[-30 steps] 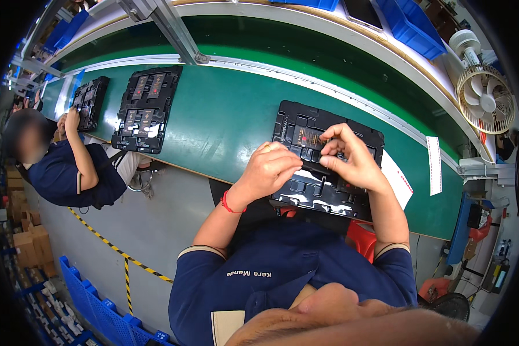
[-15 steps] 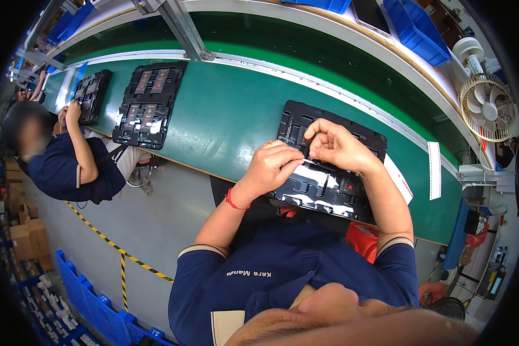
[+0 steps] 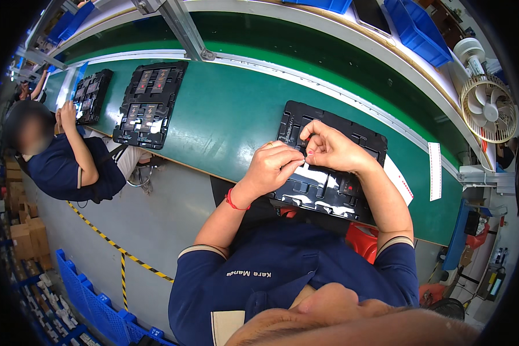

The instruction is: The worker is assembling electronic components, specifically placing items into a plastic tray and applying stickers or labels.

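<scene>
Over a black moulded plastic tray point(image 3: 354, 203) on the bench, my two hands meet fingertip to fingertip. My left hand point(image 3: 274, 166), with a red cord on the wrist, is closed in a pinch. Against it, my right hand point(image 3: 335, 151) has its thumb and forefinger pressed together. A tiny pale speck shows where the fingertips meet, with a bit of red near the right fingers; what it is cannot be made out. In the tray lies a small dark flat part point(image 3: 348, 186) with a red mark. My hands hide the tray's middle.
White strips with red marks, one point(image 3: 435, 172) upright and one point(image 3: 399, 180) slanted, lie right of the tray. Another loaded black tray point(image 3: 150, 106) is to the left. A co-worker point(image 3: 69, 158) sits beyond it. A fan point(image 3: 487, 106) and blue bin point(image 3: 416, 32) border the bench.
My right thumb and forefinger have closed together and come nearer the left fingertips. The pale sliver between the hands shows less. The co-worker's hands have shifted slightly.
</scene>
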A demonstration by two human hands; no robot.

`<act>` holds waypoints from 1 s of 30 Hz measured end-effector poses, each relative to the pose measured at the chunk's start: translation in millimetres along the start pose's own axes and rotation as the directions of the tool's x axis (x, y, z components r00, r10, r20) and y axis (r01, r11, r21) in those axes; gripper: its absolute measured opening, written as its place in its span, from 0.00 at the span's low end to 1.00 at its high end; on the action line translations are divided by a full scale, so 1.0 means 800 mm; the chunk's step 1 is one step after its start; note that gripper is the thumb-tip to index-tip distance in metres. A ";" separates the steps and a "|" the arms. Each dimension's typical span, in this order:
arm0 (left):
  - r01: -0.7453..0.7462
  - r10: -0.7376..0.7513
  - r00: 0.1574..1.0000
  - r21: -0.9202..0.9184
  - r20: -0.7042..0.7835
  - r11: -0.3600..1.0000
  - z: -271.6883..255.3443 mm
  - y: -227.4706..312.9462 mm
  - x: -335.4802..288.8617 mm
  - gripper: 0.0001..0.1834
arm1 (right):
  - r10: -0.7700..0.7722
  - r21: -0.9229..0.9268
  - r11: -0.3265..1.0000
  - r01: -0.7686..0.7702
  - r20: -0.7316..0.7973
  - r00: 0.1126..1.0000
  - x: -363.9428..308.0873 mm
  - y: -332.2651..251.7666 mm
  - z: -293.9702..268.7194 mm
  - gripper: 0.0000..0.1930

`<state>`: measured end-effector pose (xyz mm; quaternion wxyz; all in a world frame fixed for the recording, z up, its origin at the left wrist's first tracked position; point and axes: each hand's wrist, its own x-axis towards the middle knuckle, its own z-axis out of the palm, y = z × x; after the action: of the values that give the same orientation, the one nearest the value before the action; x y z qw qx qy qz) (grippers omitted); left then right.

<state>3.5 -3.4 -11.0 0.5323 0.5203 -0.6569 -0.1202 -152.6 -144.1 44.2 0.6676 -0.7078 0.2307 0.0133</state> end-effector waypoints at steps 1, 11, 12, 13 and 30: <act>0.000 0.000 1.000 -0.001 0.001 1.000 0.000 0.000 0.000 0.05 | 0.007 -0.033 0.999 -0.007 -0.010 1.000 0.000 -0.001 0.000 0.22; -0.014 0.014 1.000 0.001 0.007 1.000 0.000 0.003 -0.002 0.05 | -0.566 -0.760 0.552 0.343 -0.039 0.824 -0.035 -0.042 0.015 0.08; -0.008 0.008 1.000 0.005 0.009 1.000 0.000 0.002 -0.001 0.05 | -0.496 -0.790 0.563 0.244 -0.087 0.864 -0.042 -0.049 0.029 0.05; -0.001 0.001 1.000 0.010 0.012 1.000 0.001 0.001 -0.001 0.05 | -0.526 -0.872 0.448 0.198 -0.078 0.847 -0.045 -0.050 0.041 0.06; -0.148 0.106 0.959 0.144 0.264 0.979 -0.016 0.013 -0.034 0.14 | -0.531 -0.855 0.480 0.195 -0.106 0.841 -0.104 -0.030 0.066 0.25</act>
<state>5.0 28.5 -14.2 0.4060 0.4986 -0.7596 -0.0980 -203.5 -67.7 88.2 0.1956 -0.9557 0.1563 -0.1549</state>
